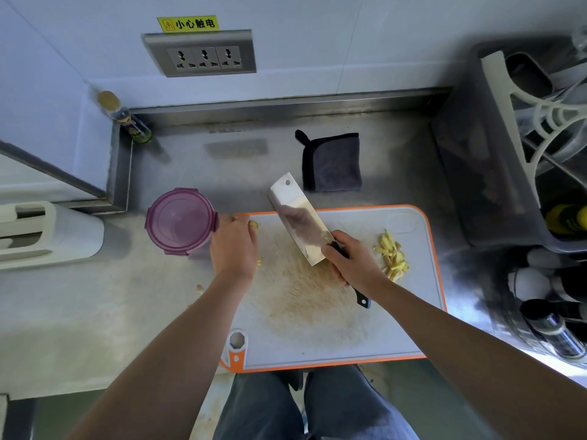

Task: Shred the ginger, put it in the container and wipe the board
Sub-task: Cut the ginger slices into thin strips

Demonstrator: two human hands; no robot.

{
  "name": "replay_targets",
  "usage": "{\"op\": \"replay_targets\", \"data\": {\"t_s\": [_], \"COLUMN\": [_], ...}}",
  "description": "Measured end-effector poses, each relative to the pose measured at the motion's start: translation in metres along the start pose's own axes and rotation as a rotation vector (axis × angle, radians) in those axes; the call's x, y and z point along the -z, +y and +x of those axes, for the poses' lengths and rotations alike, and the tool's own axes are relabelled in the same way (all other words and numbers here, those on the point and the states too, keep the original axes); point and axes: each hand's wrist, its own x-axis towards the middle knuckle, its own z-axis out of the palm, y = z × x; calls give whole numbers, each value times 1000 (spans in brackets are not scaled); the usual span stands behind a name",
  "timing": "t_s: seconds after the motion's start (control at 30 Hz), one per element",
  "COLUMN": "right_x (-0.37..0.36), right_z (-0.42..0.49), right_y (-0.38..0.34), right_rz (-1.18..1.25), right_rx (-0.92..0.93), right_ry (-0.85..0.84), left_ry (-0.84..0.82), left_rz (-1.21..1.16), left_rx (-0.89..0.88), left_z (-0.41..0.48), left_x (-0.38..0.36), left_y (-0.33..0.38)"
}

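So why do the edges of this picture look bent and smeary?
Head view: the wide-angle lens bows the edges of the counter; the dish rack and bottles at right smear out; the cleaver and shredded ginger in the centre are sharp.

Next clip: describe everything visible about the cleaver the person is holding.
The broad rectangular steel cleaver has a shiny, reflective blade with a small hole near its far corner and a black handle. The handle's end shows below the right hand, which grips it close to the blade. The blade slants away and leftward over the white, orange-edged cutting board, its far end reaching past the board over the steel counter. Whether its edge touches the board cannot be told.
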Motion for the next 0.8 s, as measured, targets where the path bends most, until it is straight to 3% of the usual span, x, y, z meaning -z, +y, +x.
{"op": "replay_targets", "data": {"t_s": [0.27, 0.43, 0.63, 0.8], "right_x": [1, 5, 21, 34], "right_z": [-3, -5, -17, -42], "right_y": [1, 2, 7, 12], "right_rz": [-19, -103, -222, -469], "right_rx": [-5, 14, -26, 40], "right_ry": [-3, 69, 190, 246], "left_ry": [-11, -11, -260, -269], "left_rz": [-116, -356, -649, -678], "left_rx": [51, 134, 253, 244], "left_z": [4, -1, -31, -70], "left_x": [-4, 2, -25, -47], "left_y": [1, 18, 72, 93]}}
